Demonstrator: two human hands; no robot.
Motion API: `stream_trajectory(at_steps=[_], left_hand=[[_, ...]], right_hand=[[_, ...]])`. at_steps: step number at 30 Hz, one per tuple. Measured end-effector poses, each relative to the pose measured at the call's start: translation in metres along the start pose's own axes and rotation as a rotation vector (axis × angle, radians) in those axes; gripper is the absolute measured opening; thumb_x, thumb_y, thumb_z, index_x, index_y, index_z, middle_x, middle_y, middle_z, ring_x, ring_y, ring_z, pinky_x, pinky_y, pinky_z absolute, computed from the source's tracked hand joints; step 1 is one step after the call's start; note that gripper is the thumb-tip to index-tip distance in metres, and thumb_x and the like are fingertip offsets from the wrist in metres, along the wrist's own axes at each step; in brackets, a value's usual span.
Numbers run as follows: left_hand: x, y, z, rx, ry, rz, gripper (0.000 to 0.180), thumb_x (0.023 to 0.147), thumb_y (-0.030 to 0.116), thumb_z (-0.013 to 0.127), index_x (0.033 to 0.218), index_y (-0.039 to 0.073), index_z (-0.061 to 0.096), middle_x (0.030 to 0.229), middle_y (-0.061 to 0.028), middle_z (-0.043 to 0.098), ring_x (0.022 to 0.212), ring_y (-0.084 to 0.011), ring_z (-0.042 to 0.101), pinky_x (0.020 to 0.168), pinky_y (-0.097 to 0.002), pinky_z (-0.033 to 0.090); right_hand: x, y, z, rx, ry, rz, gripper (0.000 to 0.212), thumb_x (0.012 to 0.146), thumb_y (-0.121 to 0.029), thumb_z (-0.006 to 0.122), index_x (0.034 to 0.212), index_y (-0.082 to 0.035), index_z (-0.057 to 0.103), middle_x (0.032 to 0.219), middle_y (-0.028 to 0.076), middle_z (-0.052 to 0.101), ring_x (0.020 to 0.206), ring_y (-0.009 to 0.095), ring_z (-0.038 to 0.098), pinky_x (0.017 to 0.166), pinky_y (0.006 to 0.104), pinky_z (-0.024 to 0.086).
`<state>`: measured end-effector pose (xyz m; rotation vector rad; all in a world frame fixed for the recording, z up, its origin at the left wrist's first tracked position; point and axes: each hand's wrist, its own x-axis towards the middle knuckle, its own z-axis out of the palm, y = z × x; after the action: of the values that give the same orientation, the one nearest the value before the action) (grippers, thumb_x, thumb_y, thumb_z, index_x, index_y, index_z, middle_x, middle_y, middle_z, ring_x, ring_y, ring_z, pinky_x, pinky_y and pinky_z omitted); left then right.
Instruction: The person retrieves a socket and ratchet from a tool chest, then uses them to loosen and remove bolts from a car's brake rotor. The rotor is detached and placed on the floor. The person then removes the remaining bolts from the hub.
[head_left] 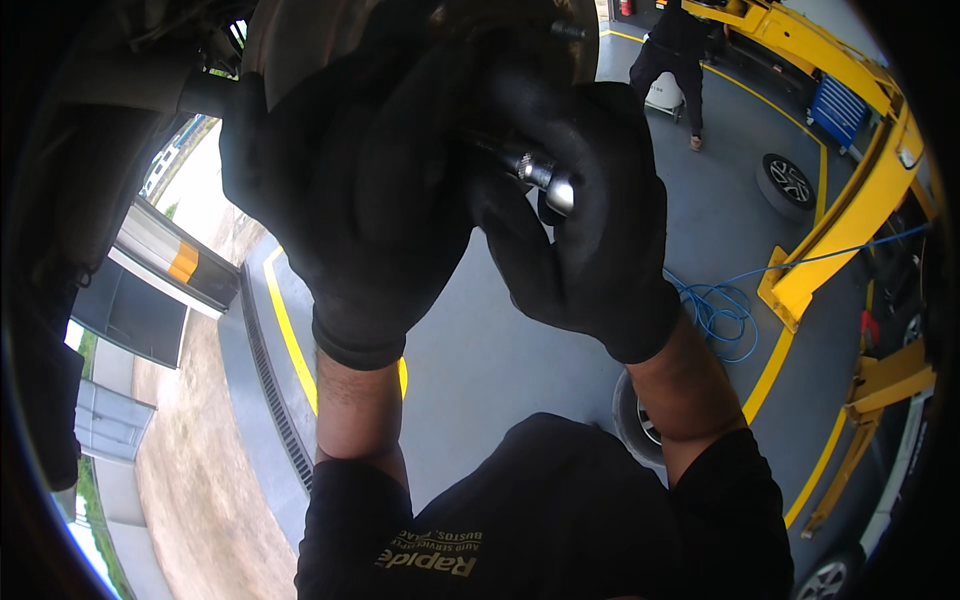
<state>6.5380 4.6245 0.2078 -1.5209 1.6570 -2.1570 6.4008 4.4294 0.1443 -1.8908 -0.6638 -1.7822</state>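
Observation:
Both my hands, in black gloves, are raised in front of a round brake disc or drum (278,50) under a vehicle. My right hand (600,230) is closed around a chrome socket wrench (560,192), whose knurled collar and rounded shiny end show between thumb and fingers. The wrench's other end runs into shadow beside my left hand (350,210). One digit of my left hand points up at the outer side; its other fingers are lost in the dark near the disc, so their grip is hidden. A threaded stud (568,31) sticks out at upper right.
Dark vehicle underparts (110,150) hang at left. A yellow lift post (850,220) stands at right, near a coiled blue hose (722,315). Wheels lie on the floor, one (787,184) beyond and one (638,420) by my right forearm. A person (678,60) stands farther back.

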Motion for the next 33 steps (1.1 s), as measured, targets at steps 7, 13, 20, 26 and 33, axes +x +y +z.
stream_trajectory(at_steps=[7, 13, 20, 26, 33], left_hand=[[0.001, 0.010, -0.006, 0.004, -0.031, -0.070, 0.040, 0.085, 0.015, 0.088, 0.123, 0.010, 0.078, 0.121, -0.0092, 0.078, 0.122, -0.0312, 0.069, 0.122, -0.0502, 0.040], [0.003, 0.003, -0.003, -0.123, -0.043, -0.182, 0.042, 0.082, 0.016, 0.089, 0.122, 0.008, 0.078, 0.119, -0.0113, 0.079, 0.121, -0.0317, 0.070, 0.119, -0.0481, 0.043], [0.051, 0.041, -0.028, -0.093, -0.071, -0.425, 0.064, 0.071, 0.037, 0.091, 0.120, -0.001, 0.075, 0.124, -0.0181, 0.075, 0.129, -0.0371, 0.064, 0.111, -0.0462, 0.049], [0.061, 0.035, -0.047, 0.095, -0.241, -0.248, 0.075, 0.068, 0.037, 0.087, 0.128, -0.003, 0.070, 0.135, -0.0218, 0.069, 0.129, -0.0402, 0.061, 0.109, -0.0468, 0.048], [0.055, 0.026, -0.040, -0.039, -0.051, -0.383, 0.069, 0.074, 0.035, 0.080, 0.131, -0.003, 0.070, 0.132, -0.0201, 0.071, 0.121, -0.0370, 0.066, 0.102, -0.0443, 0.052]], right_hand=[[-0.007, 0.008, -0.004, -0.065, -0.116, -0.065, 0.049, 0.089, -0.007, 0.079, 0.134, 0.002, 0.060, 0.124, 0.021, 0.072, 0.099, 0.034, 0.074, 0.082, 0.0366, 0.059], [0.012, 0.004, 0.002, -0.020, -0.034, -0.031, 0.041, 0.092, -0.006, 0.077, 0.130, 0.002, 0.064, 0.115, 0.018, 0.075, 0.095, 0.034, 0.076, 0.080, 0.0347, 0.060], [0.005, 0.012, 0.006, 0.003, -0.059, -0.019, 0.044, 0.093, -0.008, 0.078, 0.132, 0.002, 0.062, 0.119, 0.019, 0.074, 0.100, 0.034, 0.075, 0.083, 0.0351, 0.060], [0.012, 0.008, 0.012, 0.024, 0.000, -0.036, 0.044, 0.094, -0.008, 0.076, 0.133, 0.003, 0.060, 0.115, 0.019, 0.074, 0.095, 0.032, 0.077, 0.080, 0.0340, 0.061], [0.017, 0.001, 0.010, 0.036, -0.062, 0.087, 0.041, 0.094, -0.008, 0.076, 0.132, 0.003, 0.062, 0.116, 0.019, 0.075, 0.097, 0.031, 0.077, 0.081, 0.0343, 0.061]])
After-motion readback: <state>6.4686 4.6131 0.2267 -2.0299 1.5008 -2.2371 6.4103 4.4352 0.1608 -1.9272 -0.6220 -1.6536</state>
